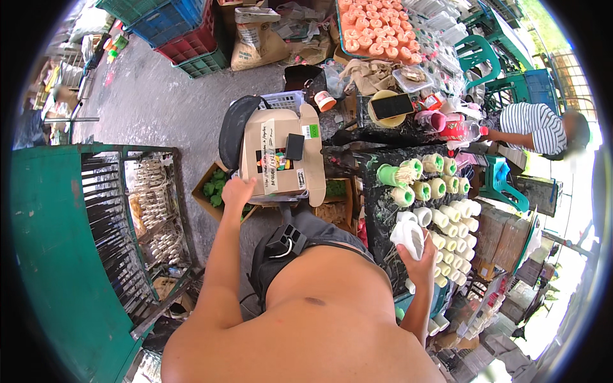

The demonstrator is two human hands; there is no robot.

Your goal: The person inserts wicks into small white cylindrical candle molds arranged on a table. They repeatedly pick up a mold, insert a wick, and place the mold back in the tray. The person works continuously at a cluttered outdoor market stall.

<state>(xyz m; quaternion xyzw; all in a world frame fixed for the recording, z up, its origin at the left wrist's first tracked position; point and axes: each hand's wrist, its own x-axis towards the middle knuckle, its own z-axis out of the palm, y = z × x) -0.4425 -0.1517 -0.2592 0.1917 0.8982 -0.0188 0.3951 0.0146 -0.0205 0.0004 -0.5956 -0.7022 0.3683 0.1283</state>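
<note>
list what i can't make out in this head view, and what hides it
Head view:
Lavender plastic basket: mostly hidden by the cardboard carton.
Right hand: fingers partly hidden by the white cup-like piece.
Left hand: too small to tell if its fingertips press the carton.
Green metal panel: cut off by the fisheye rim.

Crates (167, 23) cut off above; co-worker's head (575, 133) blurred; right hand (419, 260) partly hides white item (407, 233).
</note>
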